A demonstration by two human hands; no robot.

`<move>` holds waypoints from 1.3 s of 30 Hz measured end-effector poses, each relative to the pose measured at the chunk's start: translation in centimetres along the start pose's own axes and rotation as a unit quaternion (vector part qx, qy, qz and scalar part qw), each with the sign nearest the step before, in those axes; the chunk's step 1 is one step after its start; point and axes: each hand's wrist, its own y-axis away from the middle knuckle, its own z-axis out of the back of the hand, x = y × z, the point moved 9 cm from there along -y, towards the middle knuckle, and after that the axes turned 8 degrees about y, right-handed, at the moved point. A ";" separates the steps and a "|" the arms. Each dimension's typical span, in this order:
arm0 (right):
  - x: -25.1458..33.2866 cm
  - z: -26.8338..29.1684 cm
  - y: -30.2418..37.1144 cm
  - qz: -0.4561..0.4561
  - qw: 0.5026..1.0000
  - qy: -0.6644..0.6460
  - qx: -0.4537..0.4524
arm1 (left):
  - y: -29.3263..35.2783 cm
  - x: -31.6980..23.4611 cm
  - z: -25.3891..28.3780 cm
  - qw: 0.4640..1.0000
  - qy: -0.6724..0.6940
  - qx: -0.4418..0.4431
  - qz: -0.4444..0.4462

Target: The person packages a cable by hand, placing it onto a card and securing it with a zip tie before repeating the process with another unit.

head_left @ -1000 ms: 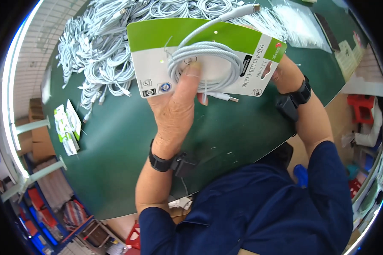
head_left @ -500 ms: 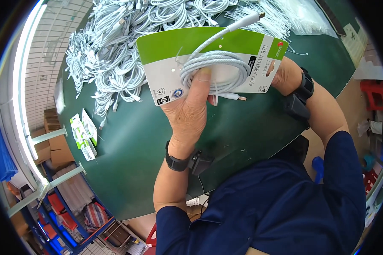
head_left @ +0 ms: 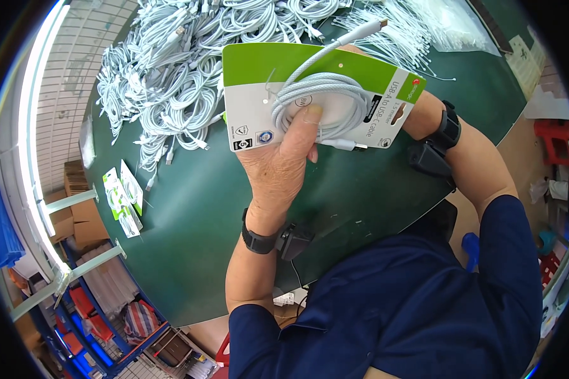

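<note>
My left hand (head_left: 278,164) grips a green-and-white backing card (head_left: 246,104), its thumb pressed over the coil on the front. A white braided USB cable (head_left: 322,90) lies coiled against the card. One plug end sticks up past the top edge; the other points right near the bottom edge. A thin clear tie (head_left: 270,79) pokes out at the coil's left side. Behind the card's right part is my right hand (head_left: 422,117); its fingers are mostly hidden, with a bit of skin showing above the top edge.
A big heap of coiled white cables (head_left: 177,82) covers the far left of the green table (head_left: 189,252). White ties (head_left: 385,41) lie loose beside a clear plastic bag (head_left: 455,25) at the far side. Several carded cables (head_left: 121,196) rest at the left edge.
The card has tilted, its left edge shifting right and its right end dipping slightly. My right hand has slid further behind it, and skin now shows above its top edge.
</note>
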 end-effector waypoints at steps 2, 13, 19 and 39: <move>0.1 0.0 -0.5 0.040 0.997 0.059 -0.012 | -0.1 -0.1 0.1 1.000 -0.003 0.001 0.006; -3.4 -2.2 -3.1 -0.328 0.941 -0.077 0.029 | 0.5 2.1 1.5 0.984 -0.083 0.157 0.008; -2.7 -1.8 -3.1 -0.332 0.942 -0.042 0.031 | 2.5 2.6 1.0 0.986 -0.003 0.166 0.016; 0.6 -6.5 -3.1 -0.220 0.925 0.167 0.262 | 3.4 0.6 2.2 0.970 -0.187 0.131 -0.078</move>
